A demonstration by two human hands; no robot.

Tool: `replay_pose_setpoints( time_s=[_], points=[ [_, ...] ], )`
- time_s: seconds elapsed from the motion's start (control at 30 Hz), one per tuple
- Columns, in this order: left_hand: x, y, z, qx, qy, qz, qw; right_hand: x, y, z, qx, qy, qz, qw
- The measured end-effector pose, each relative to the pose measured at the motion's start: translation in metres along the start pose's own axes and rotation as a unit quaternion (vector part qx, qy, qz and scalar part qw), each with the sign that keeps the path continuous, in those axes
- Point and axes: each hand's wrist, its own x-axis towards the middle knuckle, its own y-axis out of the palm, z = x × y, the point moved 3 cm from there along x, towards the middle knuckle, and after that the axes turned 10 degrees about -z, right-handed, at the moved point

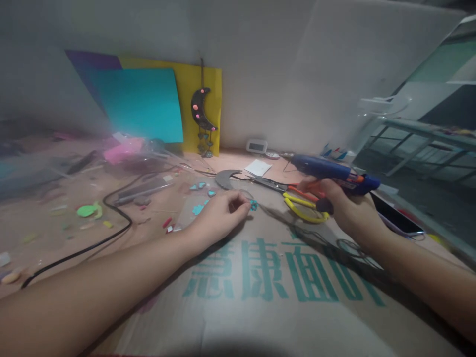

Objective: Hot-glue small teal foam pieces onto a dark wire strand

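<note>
Pinching a little teal piece (254, 205), the left hand (220, 213) has a gray moon (223, 179) at twelve o'clock and, at three, the right hand (345, 206) gripping a blue glue gun (323, 167).

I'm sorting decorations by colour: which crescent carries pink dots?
The dark, upright crescent in front of the yellow sheet; the grey crescent beyond the left hand shows none.

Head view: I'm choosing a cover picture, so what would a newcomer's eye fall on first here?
Probably the bright turquoise sheet at the back left, overlapping a yellow sheet. Next comes the dark crescent ornament with pink dots, in front of the yellow sheet's right part. The blue glue gun also stands out, held in the right hand.
</note>
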Motion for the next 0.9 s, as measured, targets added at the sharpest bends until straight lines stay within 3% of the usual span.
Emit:
replay_pose_setpoints(
  time_s=[0.1, 0.2, 0.3, 0.4, 0.47, 0.63, 0.77, 0.9],
  points=[
    [0.000, -0.001, -0.003, 0.009, 0.015, -0.003, 1.000, 0.016, -0.001, 0.004, 0.029, 0.058, -0.015, 0.998],
    [0.001, -0.001, -0.002, 0.023, 0.021, -0.006, 0.999, 0.038, 0.008, 0.010, 0.001, 0.103, 0.014, 0.995],
    [0.001, 0.000, -0.002, 0.030, 0.023, -0.008, 0.999, 0.064, 0.028, 0.004, -0.070, 0.105, 0.053, 0.991],
    [0.000, 0.001, -0.001, 0.016, 0.016, -0.003, 1.000, 0.089, 0.056, -0.012, -0.029, 0.076, 0.057, 0.995],
    [0.001, 0.000, 0.000, -0.015, -0.002, -0.004, 1.000, 0.102, 0.076, -0.028, -0.064, 0.087, 0.075, 0.991],
    [0.008, -0.011, 0.008, -0.087, -0.056, -0.111, 0.988, 0.115, 0.109, -0.059, -0.112, 0.107, 0.112, 0.982],
    [0.012, -0.014, 0.011, -0.106, -0.070, -0.130, 0.983, 0.116, 0.109, -0.072, -0.164, 0.096, 0.133, 0.973],
    [0.011, -0.012, 0.011, -0.100, -0.066, -0.118, 0.986, 0.109, 0.083, -0.062, -0.206, 0.051, 0.117, 0.970]
  ],
)
